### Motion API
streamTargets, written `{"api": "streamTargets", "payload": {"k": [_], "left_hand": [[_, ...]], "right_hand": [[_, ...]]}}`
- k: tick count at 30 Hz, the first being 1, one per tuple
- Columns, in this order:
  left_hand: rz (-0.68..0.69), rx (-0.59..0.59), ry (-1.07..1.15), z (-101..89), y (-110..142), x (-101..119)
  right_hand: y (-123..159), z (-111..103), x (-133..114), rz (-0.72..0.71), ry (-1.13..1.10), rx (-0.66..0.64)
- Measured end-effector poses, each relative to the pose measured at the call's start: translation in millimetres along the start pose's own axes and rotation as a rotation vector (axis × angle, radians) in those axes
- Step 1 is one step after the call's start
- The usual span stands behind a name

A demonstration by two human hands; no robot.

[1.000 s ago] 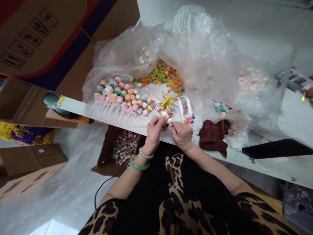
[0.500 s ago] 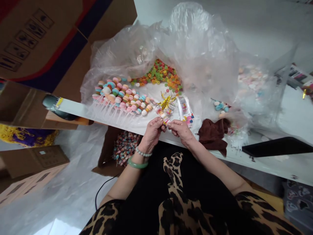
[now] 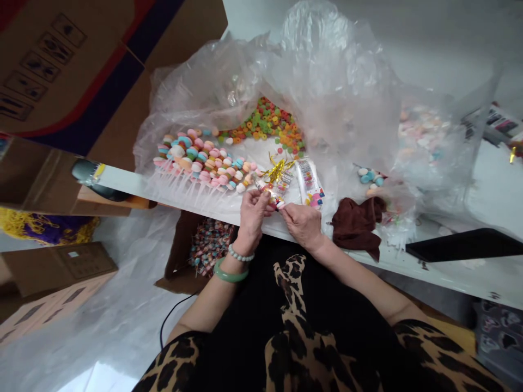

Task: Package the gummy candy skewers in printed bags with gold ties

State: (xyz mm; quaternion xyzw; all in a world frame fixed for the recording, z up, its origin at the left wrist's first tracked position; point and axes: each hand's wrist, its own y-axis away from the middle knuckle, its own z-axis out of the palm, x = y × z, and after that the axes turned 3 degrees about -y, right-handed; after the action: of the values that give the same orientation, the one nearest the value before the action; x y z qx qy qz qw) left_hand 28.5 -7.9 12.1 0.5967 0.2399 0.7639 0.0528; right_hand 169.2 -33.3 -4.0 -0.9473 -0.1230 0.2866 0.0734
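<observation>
My left hand (image 3: 251, 212) and my right hand (image 3: 302, 222) meet at the table's near edge, both pinched on a small candy skewer in a clear wrapper (image 3: 273, 197). A green bangle and a bead bracelet ring my left wrist. Just beyond the hands lie gold twist ties (image 3: 278, 169) and a narrow printed bag (image 3: 309, 182). To the left, rows of pastel candy skewers (image 3: 204, 160) lie on clear plastic sheeting (image 3: 327, 92). A heap of small coloured ring candies (image 3: 267, 126) sits behind them.
A dark brown cloth (image 3: 357, 223) lies right of my hands, a black flat object (image 3: 461, 245) further right. A box of wrapped candies (image 3: 208, 245) stands under the table. Cardboard cartons (image 3: 81, 71) stack at the left. More pastel candies (image 3: 425, 130) show through plastic at the right.
My hands stayed together at the table edge, shifting slightly and working the wrapped skewer between the fingers. The view drifted a little.
</observation>
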Motion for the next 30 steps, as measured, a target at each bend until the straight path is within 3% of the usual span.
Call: {"api": "streamTargets", "payload": {"k": [4, 6, 12, 16, 20, 30], "left_hand": [[-0.255, -0.201, 0.271, 2.1, -7, 0], [-0.335, -0.225, 0.345, 2.2, -9, -4], [-0.138, -0.109, 0.333, 4.7, -6, -7], [-0.055, -0.076, 0.251, 9.1, -1, -5], [-0.048, 0.016, 0.242, 9.7, -4, -7], [-0.161, 0.085, 0.138, 3.6, -10, -11]], "right_hand": [[0, -1, 0, 0.021, -0.122, -0.024], [-1, -3, -1, 0.107, -0.242, -0.070], [-8, -5, -5, 0.450, -0.693, -0.280], [-14, -3, -8, 0.629, -0.958, -0.330], [-16, -1, -10, 0.616, -0.975, -0.278], [-15, 4, -9, 0.554, -0.818, -0.277]]}}
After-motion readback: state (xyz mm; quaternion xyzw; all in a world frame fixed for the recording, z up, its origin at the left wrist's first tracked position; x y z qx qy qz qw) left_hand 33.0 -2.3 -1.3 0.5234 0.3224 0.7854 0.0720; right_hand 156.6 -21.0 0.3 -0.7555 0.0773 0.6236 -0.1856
